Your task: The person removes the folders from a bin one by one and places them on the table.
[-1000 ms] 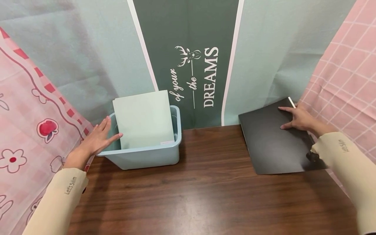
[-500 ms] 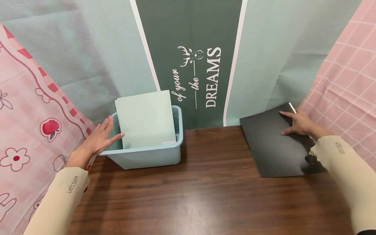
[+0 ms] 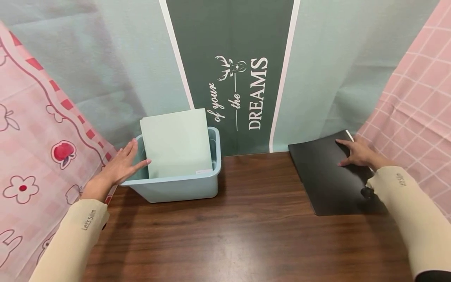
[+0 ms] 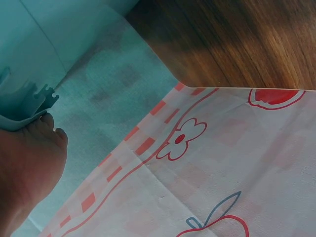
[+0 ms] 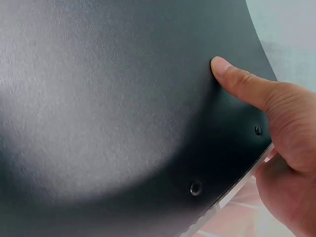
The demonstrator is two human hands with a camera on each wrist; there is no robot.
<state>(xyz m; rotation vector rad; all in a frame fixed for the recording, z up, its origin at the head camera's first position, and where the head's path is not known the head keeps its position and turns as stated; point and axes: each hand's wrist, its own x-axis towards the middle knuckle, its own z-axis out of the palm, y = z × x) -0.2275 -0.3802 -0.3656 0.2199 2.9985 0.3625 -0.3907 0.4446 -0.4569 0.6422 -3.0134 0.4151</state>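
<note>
My left hand (image 3: 121,164) lies at the left rim of a light blue plastic bin (image 3: 183,190), fingers straight and thumb spread over the rim. In the left wrist view, part of that hand (image 4: 34,158) shows against the bin's rim (image 4: 22,121). Pale green folders (image 3: 177,143) lean upright in the bin, a small white label at the lower corner of the front one. Over on the right, my right hand (image 3: 357,152) holds a black file folder (image 3: 325,176) by its right edge. The thumb (image 5: 239,81) presses on its face near two rivets; other fingers are partly hidden.
Brown wooden table (image 3: 225,235) spreads before me. A grey-green cloth (image 3: 317,78) with lettering hangs behind. Pink patterned cloth (image 3: 38,156) borders the left side and pink checked cloth (image 3: 419,113) the right.
The black folder's far right corner has sunk lower, and the folder lies flatter. My right hand has moved slightly down with it. The left hand stays at the bin.
</note>
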